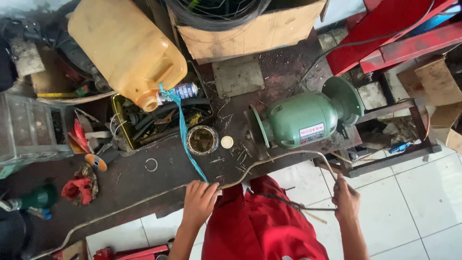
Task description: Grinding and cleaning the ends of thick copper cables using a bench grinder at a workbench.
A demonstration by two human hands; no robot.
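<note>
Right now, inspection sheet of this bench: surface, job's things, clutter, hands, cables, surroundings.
Surface: dark workbench, gritty, littered with metal scraps.
Job's things: long bent rod, curving between both hands.
Clutter: yellow jerrycan on its side, blue strap, open tin, metal ring, red rag, tray of tools.
Hands: left hand grips the rod at the bench edge; right hand grips its other part.
Cables: black cable running over the red frame.
Surroundings: green bench grinder, cardboard box, white tiled floor.
</note>
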